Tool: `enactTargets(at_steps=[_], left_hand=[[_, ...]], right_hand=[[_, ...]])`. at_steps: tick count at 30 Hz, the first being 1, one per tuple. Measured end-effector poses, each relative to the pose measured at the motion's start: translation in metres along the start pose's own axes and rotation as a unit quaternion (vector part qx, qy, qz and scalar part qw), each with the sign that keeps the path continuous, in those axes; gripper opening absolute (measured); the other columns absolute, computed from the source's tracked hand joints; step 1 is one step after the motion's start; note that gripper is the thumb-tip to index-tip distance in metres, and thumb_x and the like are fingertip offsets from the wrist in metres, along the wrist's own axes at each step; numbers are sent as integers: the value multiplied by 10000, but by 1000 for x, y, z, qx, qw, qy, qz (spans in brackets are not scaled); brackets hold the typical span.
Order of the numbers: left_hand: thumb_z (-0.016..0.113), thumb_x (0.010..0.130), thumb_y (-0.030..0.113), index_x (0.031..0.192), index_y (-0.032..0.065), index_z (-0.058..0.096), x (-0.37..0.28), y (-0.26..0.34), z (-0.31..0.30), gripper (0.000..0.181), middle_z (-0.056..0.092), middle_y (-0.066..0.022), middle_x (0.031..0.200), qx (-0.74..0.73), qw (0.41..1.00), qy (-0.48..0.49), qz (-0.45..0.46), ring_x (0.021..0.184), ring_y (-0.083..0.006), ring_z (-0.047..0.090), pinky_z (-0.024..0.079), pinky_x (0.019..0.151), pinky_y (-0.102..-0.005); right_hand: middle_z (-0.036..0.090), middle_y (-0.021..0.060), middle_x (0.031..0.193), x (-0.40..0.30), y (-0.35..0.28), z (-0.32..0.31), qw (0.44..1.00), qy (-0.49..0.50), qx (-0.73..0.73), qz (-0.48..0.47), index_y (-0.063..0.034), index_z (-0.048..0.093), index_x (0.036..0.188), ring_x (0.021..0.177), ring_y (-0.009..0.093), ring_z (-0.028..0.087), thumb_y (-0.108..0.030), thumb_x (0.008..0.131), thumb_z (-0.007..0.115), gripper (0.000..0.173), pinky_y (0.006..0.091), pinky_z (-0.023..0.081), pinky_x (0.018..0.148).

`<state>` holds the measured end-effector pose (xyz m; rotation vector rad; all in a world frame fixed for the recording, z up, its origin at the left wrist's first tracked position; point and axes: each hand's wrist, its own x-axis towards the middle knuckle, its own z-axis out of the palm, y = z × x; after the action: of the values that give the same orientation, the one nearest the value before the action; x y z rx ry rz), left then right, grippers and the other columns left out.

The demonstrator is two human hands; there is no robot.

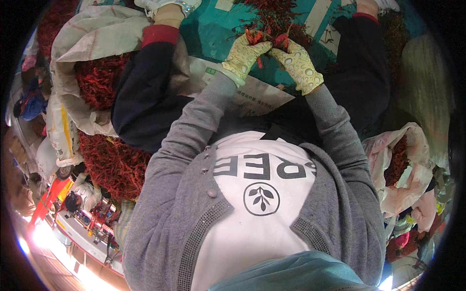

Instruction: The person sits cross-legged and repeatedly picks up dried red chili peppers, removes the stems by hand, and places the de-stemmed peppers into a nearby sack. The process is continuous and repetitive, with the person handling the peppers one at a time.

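Both hands wear yellow patterned gloves and meet at the top centre, fingertips close together. My left hand (245,52), with a pale green bangle (233,77) at its wrist, pinches red chili peppers (253,36). Another red piece hangs below its fingers. Beside it, my right hand (296,63) grips a darker red chili pepper (280,40) between thumb and fingers. Just beyond the fingertips lies a pile of dried chili peppers with stems (278,16) on a teal surface (207,34). Some fingertips are hidden behind the peppers.
On the left, an open woven sack (98,31) holds red chilies (100,82); more chilies (113,163) lie below it. A pale sack (411,196) stands at right. A printed sheet (255,94) lies under my forearms, between outstretched legs. People are visible at both sides.
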<state>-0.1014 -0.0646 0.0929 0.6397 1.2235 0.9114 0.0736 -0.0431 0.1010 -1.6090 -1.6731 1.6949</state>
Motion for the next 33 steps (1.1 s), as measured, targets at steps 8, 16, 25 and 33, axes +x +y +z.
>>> enactTargets(at_steps=[8,16,25,33], left_hand=[[622,911,150,1088,29,581,-4,18,-24,217,597,-39,871,-275,950,-52,-139,589,-88,428,381,525,-227],[619,910,163,1177,27,568,-16,38,21,304,623,-47,878,-191,971,-51,-137,651,-126,561,479,575,-223],[640,855,71,1196,22,568,4,-14,-14,352,618,-128,1119,139,984,-51,103,1016,-225,609,519,831,-326],[516,893,13,1302,26,491,-18,11,24,410,575,-139,1193,45,999,-9,21,1086,-252,576,486,917,-322]], right_hand=[[384,207,1415,-4,31,-20,852,-37,-413,-320,-89,508,1305,1290,347,401,-226,809,643,533,408,372,1054],[519,146,1242,-16,19,-15,976,-192,-18,-100,-79,552,1249,1007,215,597,-243,912,545,375,355,524,835],[644,100,994,-27,-17,-8,977,31,76,-196,-62,583,1077,925,227,631,-252,910,585,253,332,500,802],[639,174,954,-20,-3,9,951,136,-155,-232,-43,543,1103,880,336,644,-216,870,621,301,409,512,720]])
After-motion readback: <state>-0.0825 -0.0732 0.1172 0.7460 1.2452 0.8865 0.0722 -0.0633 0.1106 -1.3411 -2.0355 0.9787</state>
